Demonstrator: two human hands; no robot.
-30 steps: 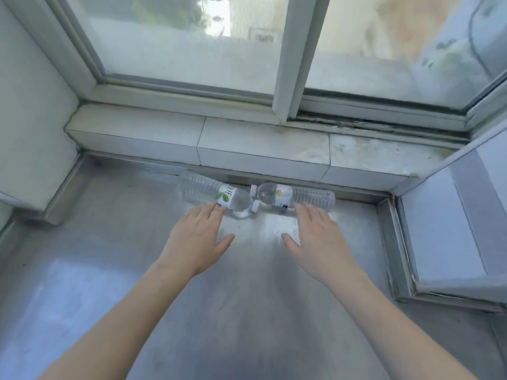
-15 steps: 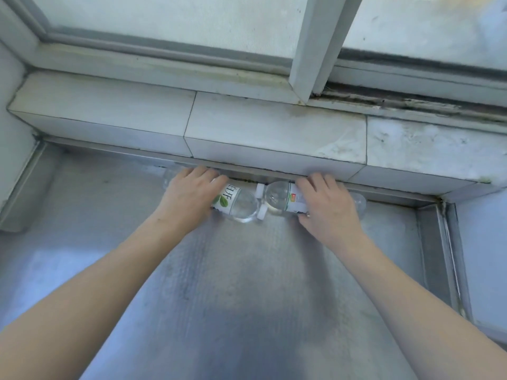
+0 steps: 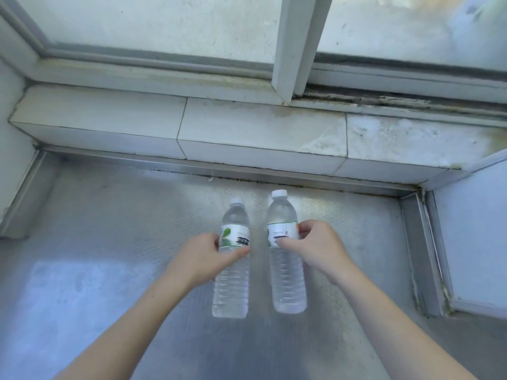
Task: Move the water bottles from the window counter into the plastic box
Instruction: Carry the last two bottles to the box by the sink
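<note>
Two clear water bottles with white caps are held side by side above the metal counter (image 3: 96, 229), caps pointing toward the window. My left hand (image 3: 203, 256) grips the left bottle (image 3: 233, 283) at its green-leaf label. My right hand (image 3: 318, 250) grips the right bottle (image 3: 286, 275) at its white label. Both bottles hang with their bases toward me. The plastic box is not in view.
A white tiled ledge (image 3: 247, 127) runs along the back under the window frame (image 3: 290, 50). A raised metal rim (image 3: 417, 242) borders the counter on the right, and a wall (image 3: 13, 133) closes the left side.
Both bottles lay end to end against the ledge with my hands over them. Now each hand has picked one up and pulled it back toward me, turned caps-forward.
</note>
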